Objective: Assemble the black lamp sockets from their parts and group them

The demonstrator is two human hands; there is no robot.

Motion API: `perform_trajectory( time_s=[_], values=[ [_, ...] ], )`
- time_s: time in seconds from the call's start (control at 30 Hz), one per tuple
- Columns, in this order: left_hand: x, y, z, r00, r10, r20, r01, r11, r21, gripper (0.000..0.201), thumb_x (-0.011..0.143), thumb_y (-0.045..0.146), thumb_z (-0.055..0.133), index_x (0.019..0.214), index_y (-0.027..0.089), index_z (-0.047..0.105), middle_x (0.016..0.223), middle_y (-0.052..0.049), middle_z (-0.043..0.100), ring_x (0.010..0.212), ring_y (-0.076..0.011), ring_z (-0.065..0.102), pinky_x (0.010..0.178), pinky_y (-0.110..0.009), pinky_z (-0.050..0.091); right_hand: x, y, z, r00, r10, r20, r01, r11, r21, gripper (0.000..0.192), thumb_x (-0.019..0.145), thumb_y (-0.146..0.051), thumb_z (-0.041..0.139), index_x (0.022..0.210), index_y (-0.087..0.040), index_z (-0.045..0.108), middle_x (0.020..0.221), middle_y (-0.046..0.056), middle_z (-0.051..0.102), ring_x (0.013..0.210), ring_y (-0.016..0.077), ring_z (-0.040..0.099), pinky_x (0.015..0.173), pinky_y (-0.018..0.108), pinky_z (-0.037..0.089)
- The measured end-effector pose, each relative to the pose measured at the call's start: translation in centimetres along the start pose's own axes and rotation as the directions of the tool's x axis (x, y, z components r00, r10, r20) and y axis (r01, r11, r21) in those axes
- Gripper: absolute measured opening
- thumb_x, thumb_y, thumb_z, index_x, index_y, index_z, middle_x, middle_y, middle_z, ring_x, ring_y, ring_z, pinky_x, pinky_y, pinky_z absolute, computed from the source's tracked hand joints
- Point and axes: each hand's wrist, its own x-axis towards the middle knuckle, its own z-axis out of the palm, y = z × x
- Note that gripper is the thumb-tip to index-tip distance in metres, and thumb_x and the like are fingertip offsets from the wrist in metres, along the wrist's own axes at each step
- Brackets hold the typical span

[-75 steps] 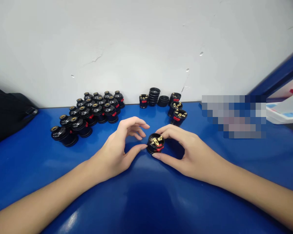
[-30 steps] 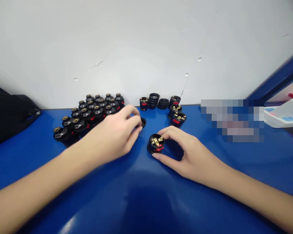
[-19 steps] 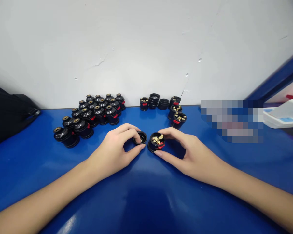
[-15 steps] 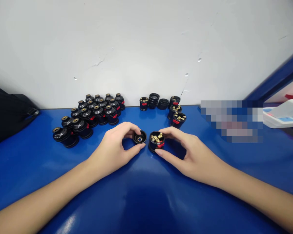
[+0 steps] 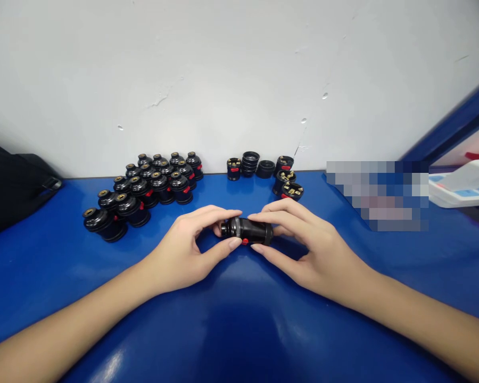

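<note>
Behind the hands, finished sockets.

The near half of the blue bench lies open between and before the forearms. Far left, a cluster of black lamp holders blocks the way to the wall. Far centre, a smaller group of black parts stands along the wall, with a bare lane between the two groups.

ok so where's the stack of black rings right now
In the head view the stack of black rings stands at the back of the blue table, against the white wall, just right of centre, beyond both hands.
</note>
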Motion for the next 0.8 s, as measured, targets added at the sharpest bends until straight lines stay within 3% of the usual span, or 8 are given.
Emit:
perform_trajectory(
  time_s=[0.13,0.47,0.6,0.8],
  values=[
    [0.13,0.42,-0.02,0.99,-0.138,0.019,0.139,0.99,-0.03,0.033,0.103,0.034,0.069,0.134,0.021,0.071,0.109,-0.005,0.078,0.096,-0.0179,0.07,0.092,-0.032,0.057,-0.14,0.45,0.17,0.998,-0.027,-0.058,0.03,0.999,0.045,0.03,0.099,-0.014,0.075,0.126,-0.024,0.066,0.118,0.008,0.066,0.109,0.0217,0.071,0.091,0.033,0.069],
    [0.36,0.64,0.01,0.967,-0.247,0.055,0.251,0.963,-0.099,0.032,0.106,0.047,0.063,0.123,0.022,0.076,0.106,-0.003,0.083,0.095,-0.0195,0.075,0.088,-0.032,0.057,0.16,0.44,-0.16,0.988,-0.125,-0.09,0.123,0.992,-0.03,0.026,0.098,-0.015,0.078,0.121,-0.024,0.071,0.12,0.008,0.071,0.109,0.0226,0.075,0.095,0.038,0.066],
    [0.24,0.51,0.03,0.98,-0.194,0.048,0.198,0.974,-0.11,0.028,0.107,0.042,0.064,0.124,0.022,0.074,0.107,-0.002,0.083,0.094,-0.0177,0.077,0.088,-0.03,0.059,0.11,0.4,-0.08,0.996,-0.045,-0.082,0.051,0.996,0.071,0.029,0.098,-0.018,0.079,0.125,-0.025,0.071,0.119,0.007,0.072,0.11,0.0224,0.075,0.091,0.036,0.07],
    [-0.11,0.38,0.19,0.998,-0.068,-0.013,0.066,0.992,-0.104,0.033,0.099,0.029,0.077,0.13,0.021,0.069,0.121,-0.003,0.082,0.11,-0.017,0.08,0.1,-0.026,0.063,-0.08,0.32,0.25,0.975,0.216,-0.06,-0.191,0.941,0.281,0.028,0.096,-0.032,0.083,0.121,-0.023,0.074,0.116,0.006,0.076,0.1,0.0201,0.08,0.091,0.035,0.073]
  ],
)
